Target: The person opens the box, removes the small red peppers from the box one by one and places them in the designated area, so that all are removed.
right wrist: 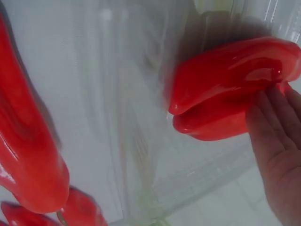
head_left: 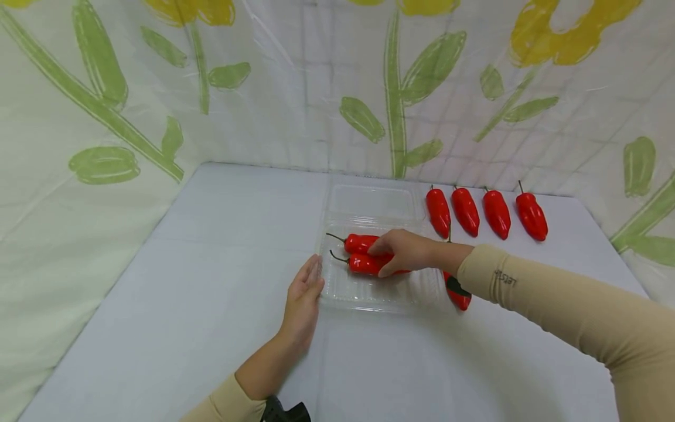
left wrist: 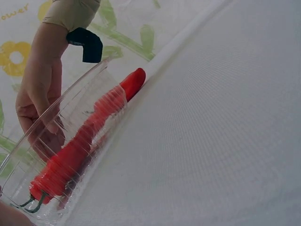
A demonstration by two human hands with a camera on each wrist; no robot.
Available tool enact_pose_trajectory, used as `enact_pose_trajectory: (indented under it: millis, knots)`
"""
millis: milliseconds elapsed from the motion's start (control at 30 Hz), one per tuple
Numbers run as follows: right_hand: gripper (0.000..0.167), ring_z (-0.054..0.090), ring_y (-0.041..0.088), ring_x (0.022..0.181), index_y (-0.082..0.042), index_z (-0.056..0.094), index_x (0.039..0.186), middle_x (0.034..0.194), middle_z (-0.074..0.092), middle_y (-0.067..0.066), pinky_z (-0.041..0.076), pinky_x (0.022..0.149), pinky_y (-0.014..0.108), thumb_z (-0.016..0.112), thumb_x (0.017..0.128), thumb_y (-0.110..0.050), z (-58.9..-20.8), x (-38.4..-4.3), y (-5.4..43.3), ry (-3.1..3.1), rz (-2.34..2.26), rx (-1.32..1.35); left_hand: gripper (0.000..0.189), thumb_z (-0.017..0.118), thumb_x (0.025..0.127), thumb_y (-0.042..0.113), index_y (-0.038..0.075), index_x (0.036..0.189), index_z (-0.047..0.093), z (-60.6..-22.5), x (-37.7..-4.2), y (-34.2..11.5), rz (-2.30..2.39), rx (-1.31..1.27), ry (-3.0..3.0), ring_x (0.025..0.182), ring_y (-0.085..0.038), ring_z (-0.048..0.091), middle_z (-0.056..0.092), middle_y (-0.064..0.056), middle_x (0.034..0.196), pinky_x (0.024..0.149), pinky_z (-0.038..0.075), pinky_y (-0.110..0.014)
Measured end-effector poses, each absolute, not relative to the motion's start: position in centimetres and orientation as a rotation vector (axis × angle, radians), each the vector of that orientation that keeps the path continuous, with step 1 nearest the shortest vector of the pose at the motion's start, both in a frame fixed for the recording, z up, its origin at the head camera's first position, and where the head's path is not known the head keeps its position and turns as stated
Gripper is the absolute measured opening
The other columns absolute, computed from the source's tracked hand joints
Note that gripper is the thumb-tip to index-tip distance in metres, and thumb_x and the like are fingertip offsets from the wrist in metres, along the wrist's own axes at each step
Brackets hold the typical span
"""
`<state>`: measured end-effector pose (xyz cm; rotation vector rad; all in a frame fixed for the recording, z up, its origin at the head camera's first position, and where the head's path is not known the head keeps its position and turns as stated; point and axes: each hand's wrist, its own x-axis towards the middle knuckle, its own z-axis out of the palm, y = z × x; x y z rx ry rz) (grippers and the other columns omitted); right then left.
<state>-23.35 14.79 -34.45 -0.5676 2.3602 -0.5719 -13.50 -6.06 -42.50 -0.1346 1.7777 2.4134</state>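
Note:
Two glossy red peppers with thin stems lie side by side in a clear plastic box (head_left: 353,296). My right hand (head_left: 403,252) reaches in from the right. Its thumb and fingers grip the nearer red pepper (head_left: 362,264), while its fingers also touch the farther red pepper (head_left: 360,242). In the right wrist view, the blunt ends of both peppers (right wrist: 225,75) show beside the fingers (right wrist: 277,117). My left hand (head_left: 303,299) holds the box's left edge between thumb and fingers. Only a sliver of that hand shows in the left wrist view.
Several red peppers (head_left: 497,214) stand in a row at the table's back right. Another red pepper (head_left: 457,293) lies just right of the box, partly beneath my right forearm. The box's lid (head_left: 374,202) lies folded back. A flower-printed curtain (head_left: 263,129) hangs behind.

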Motion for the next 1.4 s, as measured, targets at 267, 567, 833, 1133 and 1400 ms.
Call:
enact_pose_trajectory:
  millis: [267, 567, 833, 1133, 1400]
  knots:
    - [0.049, 0.053, 0.021, 0.105, -0.007, 0.059, 0.126, 0.113, 0.064, 0.007, 0.052, 0.089, 0.035, 0.072, 0.079, -0.012, -34.9, -23.7, 13.9, 2.376, -0.458, -0.511, 0.052, 0.030, 0.098, 0.001, 0.002, 0.148, 0.015, -42.5, -13.4, -6.3, 2.419, -0.137, 1.777, 0.146, -0.021, 0.011, 0.016, -0.008, 0.157, 0.117, 0.014, -0.039]
    - [0.039, 0.052, 0.021, 0.100, -0.006, 0.065, 0.113, 0.104, 0.064, 0.006, 0.048, 0.093, 0.039, 0.074, 0.075, -0.007, -35.3, -23.5, 12.0, 2.414, -0.238, -0.509, 0.052, 0.032, 0.098, 0.002, 0.003, 0.148, 0.017, -42.6, -13.4, -6.2, 2.402, -0.152, 1.796, 0.145, -0.022, 0.013, 0.017, -0.009, 0.156, 0.117, 0.016, -0.039]
    - [0.038, 0.052, 0.022, 0.101, -0.006, 0.066, 0.110, 0.103, 0.063, 0.007, 0.049, 0.092, 0.039, 0.076, 0.074, -0.007, -35.2, -23.3, 11.4, 2.434, -0.200, -0.489, 0.052, 0.032, 0.098, 0.002, 0.004, 0.148, 0.018, -42.6, -13.6, -6.1, 2.397, -0.146, 1.801, 0.145, -0.021, 0.013, 0.018, -0.008, 0.156, 0.117, 0.015, -0.039]
    - [0.038, 0.051, 0.020, 0.096, -0.006, 0.065, 0.108, 0.097, 0.063, 0.004, 0.047, 0.088, 0.035, 0.077, 0.073, -0.009, -35.6, -22.7, 11.4, 2.432, -0.204, -0.547, 0.052, 0.033, 0.098, 0.003, 0.005, 0.148, 0.018, -42.4, -13.5, -6.1, 2.393, -0.153, 1.799, 0.145, -0.020, 0.014, 0.018, -0.007, 0.156, 0.117, 0.017, -0.038]
    - [0.055, 0.048, 0.022, 0.110, -0.008, 0.056, 0.125, 0.114, 0.059, 0.005, 0.047, 0.093, 0.040, 0.077, 0.074, -0.014, -35.9, -22.6, 11.9, 2.408, -0.223, -0.606, 0.053, 0.033, 0.098, 0.004, 0.006, 0.148, 0.018, -42.3, -13.4, -6.0, 2.385, -0.169, 1.806, 0.145, -0.020, 0.014, 0.019, -0.006, 0.156, 0.117, 0.017, -0.038]
